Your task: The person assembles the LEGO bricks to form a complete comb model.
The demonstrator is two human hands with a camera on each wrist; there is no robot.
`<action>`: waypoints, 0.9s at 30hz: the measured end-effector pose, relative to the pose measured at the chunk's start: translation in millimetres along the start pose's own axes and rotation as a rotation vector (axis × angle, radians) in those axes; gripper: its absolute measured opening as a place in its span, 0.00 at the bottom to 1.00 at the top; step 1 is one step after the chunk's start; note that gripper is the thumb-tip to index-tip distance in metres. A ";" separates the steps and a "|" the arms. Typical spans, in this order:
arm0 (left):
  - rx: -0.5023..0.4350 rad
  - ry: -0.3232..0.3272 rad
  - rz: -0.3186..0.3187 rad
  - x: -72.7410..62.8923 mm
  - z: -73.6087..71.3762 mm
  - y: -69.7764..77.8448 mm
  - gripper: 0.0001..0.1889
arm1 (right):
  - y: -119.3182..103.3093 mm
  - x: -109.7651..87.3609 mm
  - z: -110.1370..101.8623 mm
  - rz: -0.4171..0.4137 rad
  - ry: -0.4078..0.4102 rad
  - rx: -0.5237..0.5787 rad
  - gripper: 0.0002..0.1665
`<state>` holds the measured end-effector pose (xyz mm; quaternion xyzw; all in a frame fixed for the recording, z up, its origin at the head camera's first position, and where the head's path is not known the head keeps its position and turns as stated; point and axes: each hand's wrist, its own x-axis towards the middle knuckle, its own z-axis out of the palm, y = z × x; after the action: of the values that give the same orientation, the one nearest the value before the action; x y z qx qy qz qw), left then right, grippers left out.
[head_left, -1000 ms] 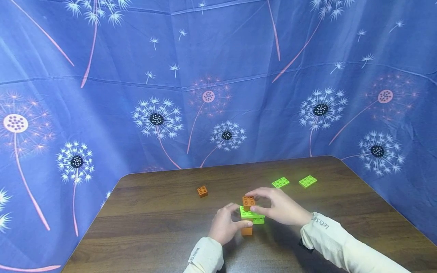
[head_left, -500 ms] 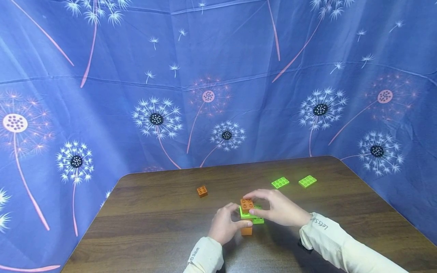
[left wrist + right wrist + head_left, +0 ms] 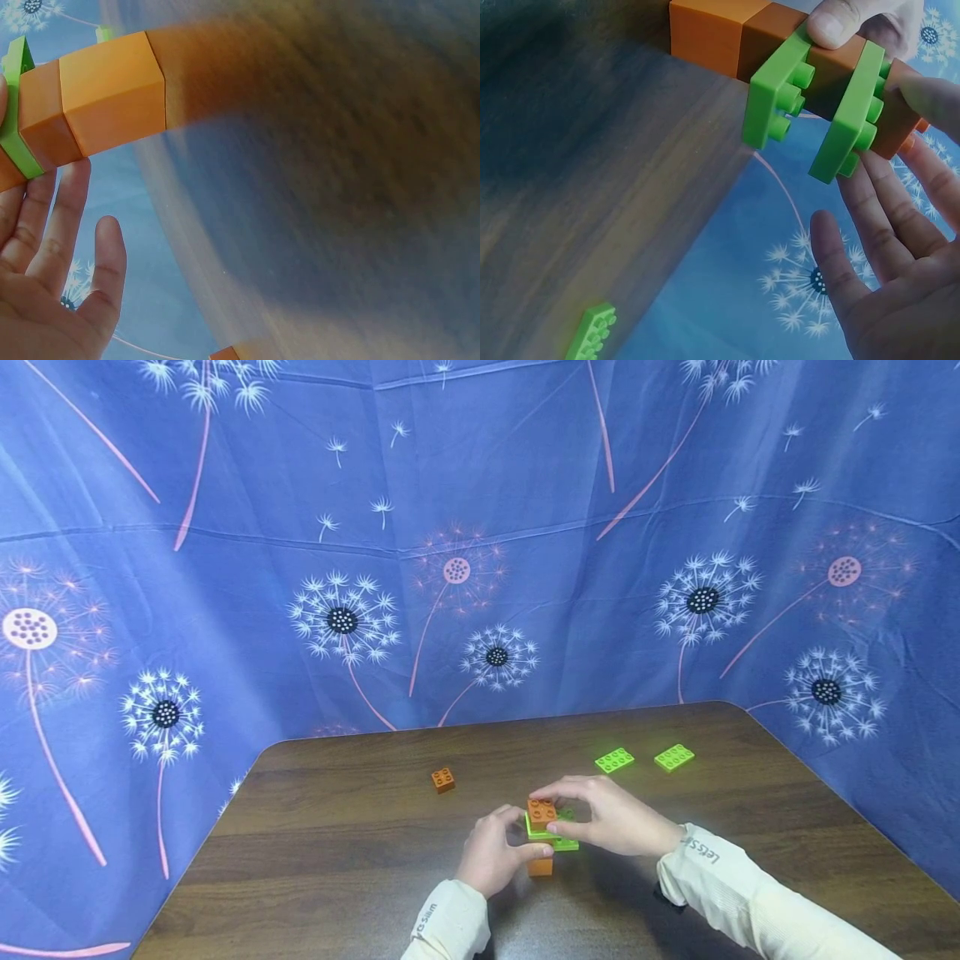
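Observation:
A tower of bricks stands on the table, with an orange brick [image 3: 112, 94] at its foot. Higher up, a lower green plate [image 3: 769, 97] and an upper green plate [image 3: 844, 124] jut out to one side, an orange brick between them. My left hand [image 3: 491, 856] grips the tower's middle, thumb in front and fingers behind. On the upper plate's left end sits the top orange brick [image 3: 542, 811]. My right hand [image 3: 618, 814] pinches this brick between thumb and fingers, the little finger held apart in the right wrist view.
Toward the back of the wooden table [image 3: 337, 827] lies a loose orange brick [image 3: 443, 780], left of the tower. Two loose green plates [image 3: 614, 761] lie back right. Behind the table hangs a blue dandelion-print cloth [image 3: 570, 577].
My right hand has moved the top orange brick slightly left and down, over the upper green plate's left end. The left hand keeps its hold on the tower.

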<state>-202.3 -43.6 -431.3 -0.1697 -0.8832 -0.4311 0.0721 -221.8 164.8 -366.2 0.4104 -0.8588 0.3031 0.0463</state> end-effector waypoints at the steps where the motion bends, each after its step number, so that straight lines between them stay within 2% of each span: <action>1: 0.001 0.000 0.000 -0.1 -0.1 -0.1 0.20 | -0.4 0.2 0.0 0.003 -0.006 -0.012 0.23; 10: -0.004 -0.004 -0.001 -0.9 -0.8 -0.1 0.19 | -2.8 2.8 0.6 -0.018 -0.022 -0.109 0.23; 27: -0.015 -0.006 -0.011 0.3 -0.7 -0.3 0.19 | -13.1 8.2 -5.1 -0.015 -0.016 -0.164 0.20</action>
<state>-202.7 -44.3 -431.1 -0.1667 -0.8811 -0.4378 0.0655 -218.4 155.8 -353.0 0.4138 -0.8781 0.2281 0.0753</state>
